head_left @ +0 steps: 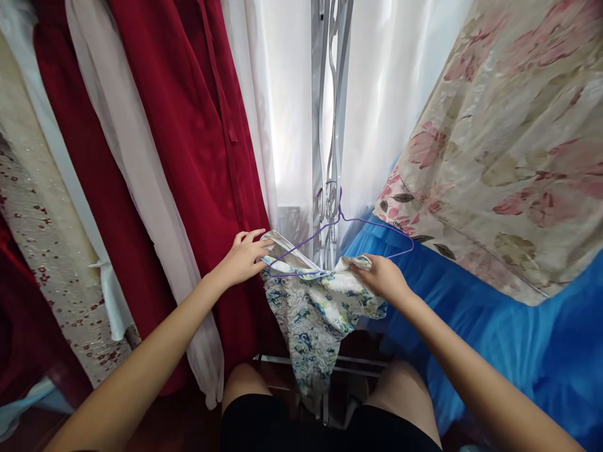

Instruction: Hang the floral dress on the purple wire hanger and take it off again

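A white garment (313,329) with a blue, green and yellow floral print hangs down in front of me, its upper edge stretched between both hands. My left hand (245,257) grips the garment's left upper corner, near one end of a thin purple hanger (306,242). At the other upper corner, my right hand (377,274) pinches the fabric between thumb and fingers. The hanger's left arm overlaps the garment's top edge, while its right end sticks out above my right hand. Its hook is up by the metal bars, and whether it rests on them I cannot tell.
Red dresses (193,138) and pale ones hang on the left. Vertical metal bars (325,125) rise in the middle before a white curtain (287,94). To the right hang a pink floral garment (509,163) and blue tulle (475,339). A low metal rail (360,364) runs beneath.
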Tool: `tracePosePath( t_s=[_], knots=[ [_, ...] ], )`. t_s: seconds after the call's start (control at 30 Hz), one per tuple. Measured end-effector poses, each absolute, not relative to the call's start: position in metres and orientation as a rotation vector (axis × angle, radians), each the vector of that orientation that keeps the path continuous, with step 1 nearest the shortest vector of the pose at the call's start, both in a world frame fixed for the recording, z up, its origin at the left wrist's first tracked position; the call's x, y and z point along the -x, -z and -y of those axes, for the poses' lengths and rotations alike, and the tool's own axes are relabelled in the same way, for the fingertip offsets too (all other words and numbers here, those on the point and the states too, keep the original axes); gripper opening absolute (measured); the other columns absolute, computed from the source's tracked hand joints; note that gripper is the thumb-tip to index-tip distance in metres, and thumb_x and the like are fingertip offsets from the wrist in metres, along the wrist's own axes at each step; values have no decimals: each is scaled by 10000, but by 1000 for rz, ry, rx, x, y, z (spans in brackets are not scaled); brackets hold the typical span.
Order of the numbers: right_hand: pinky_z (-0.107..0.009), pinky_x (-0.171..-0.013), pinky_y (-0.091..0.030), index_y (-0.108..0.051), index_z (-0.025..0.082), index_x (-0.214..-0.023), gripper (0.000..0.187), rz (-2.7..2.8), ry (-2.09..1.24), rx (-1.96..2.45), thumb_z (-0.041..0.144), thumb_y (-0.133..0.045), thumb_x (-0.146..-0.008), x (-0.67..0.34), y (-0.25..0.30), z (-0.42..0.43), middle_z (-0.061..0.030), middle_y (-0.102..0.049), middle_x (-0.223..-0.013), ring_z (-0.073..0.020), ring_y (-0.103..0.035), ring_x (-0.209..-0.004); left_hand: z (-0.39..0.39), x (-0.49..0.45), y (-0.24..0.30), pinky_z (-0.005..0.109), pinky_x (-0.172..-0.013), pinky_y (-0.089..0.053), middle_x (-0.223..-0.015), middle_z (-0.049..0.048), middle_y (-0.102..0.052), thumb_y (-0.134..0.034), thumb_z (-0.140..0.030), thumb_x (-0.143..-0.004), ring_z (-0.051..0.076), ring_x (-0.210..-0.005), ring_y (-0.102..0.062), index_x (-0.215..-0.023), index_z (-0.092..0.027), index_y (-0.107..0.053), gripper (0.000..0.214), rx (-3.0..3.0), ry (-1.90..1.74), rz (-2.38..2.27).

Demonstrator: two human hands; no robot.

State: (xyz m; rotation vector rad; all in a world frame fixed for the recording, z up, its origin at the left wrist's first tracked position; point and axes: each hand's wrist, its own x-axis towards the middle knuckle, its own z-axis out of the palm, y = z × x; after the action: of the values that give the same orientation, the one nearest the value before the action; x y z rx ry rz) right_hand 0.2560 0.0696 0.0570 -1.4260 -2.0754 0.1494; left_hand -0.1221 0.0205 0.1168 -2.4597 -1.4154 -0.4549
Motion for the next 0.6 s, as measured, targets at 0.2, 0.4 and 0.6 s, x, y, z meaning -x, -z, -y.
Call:
tracePosePath(
  t_s=[0.2, 0.4, 0.6],
  knots=[
    [-277, -597, -340, -664, 223, -818, 284, 2095, -245, 1363, 472, -578, -925, -250, -55, -63, -93, -768, -823, -266, -699, -751, 2, 130, -124, 596, -1188, -112, -1333, 47, -696, -595, -365, -926, 360, -1446, -378, -824, -257, -779, 237, 2594, 427, 1453],
    [-274, -614, -372, -684, 214, -842, 269, 2079, -307, 1305, 454, -592, -921, -240, -49, -64, -100, -774, -839, -274, -711, -785, 19, 142, -121, 579, -1194, -115, -1352, 35, -684, -617, -360, -921, 356, -1449, -368, -799, -266, -787, 229, 2634, 384, 1468],
    [-282, -608, -359, -686, 216, -812, 250, 2110, -334, 1289, 434, -612, -909, -233, -53, -57, -96, -766, -813, -270, -702, -763, 10, 109, -150, 607, -1176, -198, -1480, 49, -580, -578, -380, -937, 379, -1475, -317, -859, -240, -785, 262, 2579, 526, 1425]
  ],
)
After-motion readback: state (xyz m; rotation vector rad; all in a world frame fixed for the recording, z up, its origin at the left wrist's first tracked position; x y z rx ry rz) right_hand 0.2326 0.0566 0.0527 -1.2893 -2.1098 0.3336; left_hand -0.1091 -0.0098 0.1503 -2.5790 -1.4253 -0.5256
